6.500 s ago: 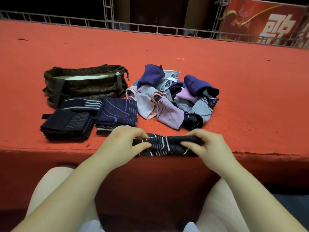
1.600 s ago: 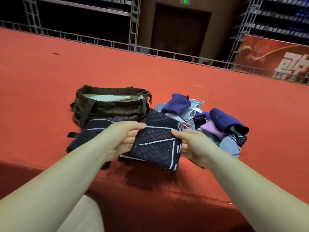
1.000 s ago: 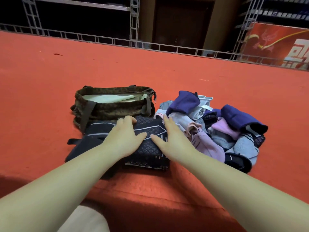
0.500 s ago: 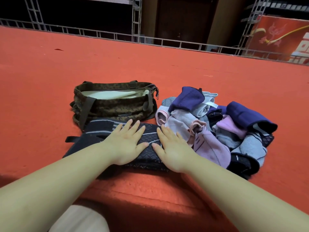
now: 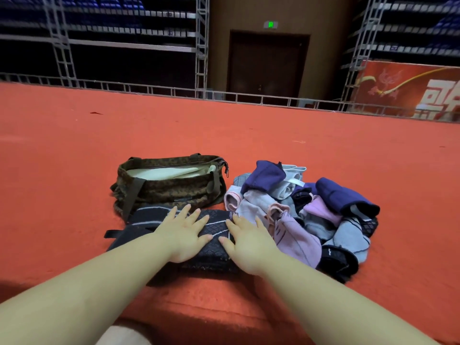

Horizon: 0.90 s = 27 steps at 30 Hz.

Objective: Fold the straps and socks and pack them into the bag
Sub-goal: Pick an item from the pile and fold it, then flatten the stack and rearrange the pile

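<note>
A: From the head view, what are the hands doing?

B: The left hand [image 5: 183,236] and right hand [image 5: 249,245] lie flat, fingers straight, each grip fully spread and clasping nothing, pressing the folded strap [image 5: 215,231] onto the strap stack [image 5: 139,227], probably to flatten it for packing.

A: And the rest?

B: The bag [image 5: 169,188] sits unzipped at 12 o'clock of the stack, touching it. The sock pile [image 5: 306,207] lies at 3 o'clock, unfolded, on the red carpet [image 5: 74,170].

Dim hall, lit red foreground, soft shadows, wide-angle edge bending
</note>
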### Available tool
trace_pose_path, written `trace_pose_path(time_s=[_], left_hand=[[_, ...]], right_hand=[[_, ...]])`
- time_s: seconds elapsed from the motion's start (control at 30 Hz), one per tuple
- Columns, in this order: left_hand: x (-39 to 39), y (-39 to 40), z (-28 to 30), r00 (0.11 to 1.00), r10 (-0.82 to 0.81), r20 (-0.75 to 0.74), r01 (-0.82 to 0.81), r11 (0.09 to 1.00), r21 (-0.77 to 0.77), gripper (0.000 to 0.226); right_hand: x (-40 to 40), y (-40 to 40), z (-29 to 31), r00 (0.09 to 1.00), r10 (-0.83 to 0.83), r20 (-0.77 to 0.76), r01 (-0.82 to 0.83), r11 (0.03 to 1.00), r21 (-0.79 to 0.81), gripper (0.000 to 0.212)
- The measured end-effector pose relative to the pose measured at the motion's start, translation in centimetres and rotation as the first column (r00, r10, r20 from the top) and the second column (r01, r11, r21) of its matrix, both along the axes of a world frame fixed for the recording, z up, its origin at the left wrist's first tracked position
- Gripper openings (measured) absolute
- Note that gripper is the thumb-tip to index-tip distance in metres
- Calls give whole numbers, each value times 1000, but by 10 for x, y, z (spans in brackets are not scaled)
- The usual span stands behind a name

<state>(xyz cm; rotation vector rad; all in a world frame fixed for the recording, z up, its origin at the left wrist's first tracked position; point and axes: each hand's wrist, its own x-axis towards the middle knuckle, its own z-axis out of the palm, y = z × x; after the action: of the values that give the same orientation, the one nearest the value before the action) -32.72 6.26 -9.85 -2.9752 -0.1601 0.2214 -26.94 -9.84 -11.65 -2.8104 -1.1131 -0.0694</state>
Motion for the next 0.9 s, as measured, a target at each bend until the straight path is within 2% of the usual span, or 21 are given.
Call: trace_pose_path(time_s=[0.07, 0.13, 0.23, 0.3, 0.37, 0.43, 0.6, 0.73, 0.83, 0.9], left_hand=[[1, -2, 8, 1000, 0, 14, -1, 999, 42, 61], [5, -6, 17, 995, 17, 98, -22, 998, 55, 53], [19, -19, 35, 946, 86, 312, -64, 995, -80, 38], [35, -31, 45, 912, 168, 375, -54, 954, -296, 32], [54, -42, 49, 900, 256, 352, -37, 850, -525, 30], [73, -54, 48, 898, 294, 327, -14, 761, -648, 34], [111, -78, 48, 862, 320, 393, 63, 702, -709, 46], [148, -81, 47, 856, 382, 349, 45, 617, -786, 64], [170, -80, 40, 854, 413, 315, 39, 554, -832, 54], [177, -78, 34, 849, 423, 316, 40, 545, -837, 36]], right_hand=[[4, -10, 13, 995, 35, 93, -36, 999, 18, 53], [11, -23, 31, 989, 25, 143, -36, 996, 77, 47], [27, -44, 55, 979, -60, 194, 27, 985, 168, 39], [38, -54, 64, 979, -155, 133, 117, 959, 257, 41], [52, -60, 67, 973, -231, 26, 209, 918, 337, 46], [65, -62, 66, 962, -266, -59, 266, 873, 409, 49], [98, -58, 65, 945, -270, -184, 326, 761, 561, 55], [128, -52, 72, 926, -260, -273, 376, 698, 610, 56], [146, -47, 70, 913, -248, -324, 399, 702, 590, 55], [153, -43, 65, 906, -247, -344, 412, 700, 583, 54]])
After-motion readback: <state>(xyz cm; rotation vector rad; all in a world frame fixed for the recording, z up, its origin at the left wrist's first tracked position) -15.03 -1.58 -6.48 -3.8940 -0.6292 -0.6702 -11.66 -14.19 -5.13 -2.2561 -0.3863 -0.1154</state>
